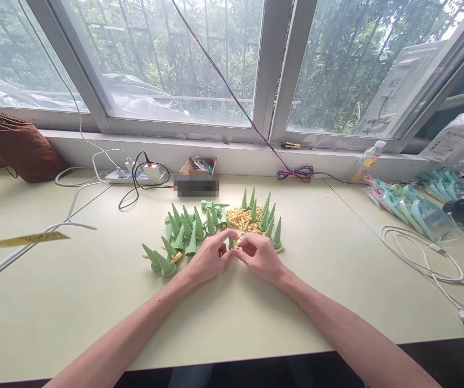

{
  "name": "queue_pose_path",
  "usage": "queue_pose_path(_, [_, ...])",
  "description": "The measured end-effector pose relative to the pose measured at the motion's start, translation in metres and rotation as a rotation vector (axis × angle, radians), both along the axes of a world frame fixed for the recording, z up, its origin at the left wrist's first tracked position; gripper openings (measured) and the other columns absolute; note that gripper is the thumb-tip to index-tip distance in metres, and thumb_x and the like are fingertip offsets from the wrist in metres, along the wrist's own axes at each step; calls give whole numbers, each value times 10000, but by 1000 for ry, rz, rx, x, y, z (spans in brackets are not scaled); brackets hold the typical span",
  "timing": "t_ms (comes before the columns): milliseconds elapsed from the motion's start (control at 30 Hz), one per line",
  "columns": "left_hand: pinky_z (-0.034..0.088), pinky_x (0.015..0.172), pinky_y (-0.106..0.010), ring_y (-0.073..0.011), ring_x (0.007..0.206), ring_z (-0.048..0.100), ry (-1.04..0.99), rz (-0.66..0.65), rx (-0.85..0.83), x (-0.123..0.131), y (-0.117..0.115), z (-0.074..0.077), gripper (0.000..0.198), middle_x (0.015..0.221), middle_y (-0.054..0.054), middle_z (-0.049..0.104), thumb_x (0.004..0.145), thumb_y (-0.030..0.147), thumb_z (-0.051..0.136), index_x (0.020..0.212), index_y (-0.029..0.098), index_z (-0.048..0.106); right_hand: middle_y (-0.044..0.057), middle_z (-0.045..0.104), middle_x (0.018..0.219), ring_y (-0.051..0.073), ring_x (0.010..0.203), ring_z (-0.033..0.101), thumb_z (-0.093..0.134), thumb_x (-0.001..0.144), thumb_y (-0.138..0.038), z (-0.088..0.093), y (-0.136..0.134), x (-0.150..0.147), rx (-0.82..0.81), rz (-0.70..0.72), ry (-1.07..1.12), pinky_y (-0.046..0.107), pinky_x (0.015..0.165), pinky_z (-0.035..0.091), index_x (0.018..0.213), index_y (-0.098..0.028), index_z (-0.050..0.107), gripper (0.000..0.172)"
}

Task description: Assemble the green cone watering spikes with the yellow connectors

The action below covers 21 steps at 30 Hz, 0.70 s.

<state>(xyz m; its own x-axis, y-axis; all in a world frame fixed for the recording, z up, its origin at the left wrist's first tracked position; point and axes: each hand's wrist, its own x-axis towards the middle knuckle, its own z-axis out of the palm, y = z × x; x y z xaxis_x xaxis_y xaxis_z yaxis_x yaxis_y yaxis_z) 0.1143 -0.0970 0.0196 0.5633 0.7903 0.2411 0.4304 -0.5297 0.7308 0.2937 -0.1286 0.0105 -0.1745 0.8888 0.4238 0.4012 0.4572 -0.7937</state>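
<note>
My left hand (211, 254) is closed around a green cone-shaped spike (230, 240), partly hidden by the fingers. Close beside it, my right hand (262, 257) is pinched, its fingertips almost meeting the left ones; what it grips is too small and covered to make out. Many similar green spikes (192, 243) stand to the left of the hands, some with yellow pieces (176, 257) in their sides. Just beyond the hands lies a pile of small yellow plastic pieces (244, 220), with more green spikes (277, 235) standing along its right side.
Behind the spikes are a small cardboard box (188, 166) and a blurred dark item (196, 186). A power strip (134, 175) with cables is at the back left, near a brown bag (21, 145). On the right are a bottle (367, 161), bagged plastic scoops (411, 207) and white cables (421, 264).
</note>
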Motion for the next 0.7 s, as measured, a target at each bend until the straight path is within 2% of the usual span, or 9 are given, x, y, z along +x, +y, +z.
queue_pose_path(467, [302, 523, -180, -71, 497, 355, 48, 17, 56, 0, 1, -3, 165, 562, 94, 400, 824, 138, 479, 971, 190, 531, -47, 444, 601, 112, 543, 392, 633, 825, -219, -4, 0, -2, -4, 2, -7, 249, 528, 315, 692, -196, 499, 191])
queue_pose_path(700, [292, 505, -176, -63, 483, 345, 28, 18, 48, 1, 1, -4, 133, 582, 93, 410, 829, 125, 473, 937, 198, 502, -49, 444, 589, 108, 530, 391, 626, 835, -222, -2, 0, -4, -7, -2, -10, 248, 522, 314, 692, -195, 488, 201])
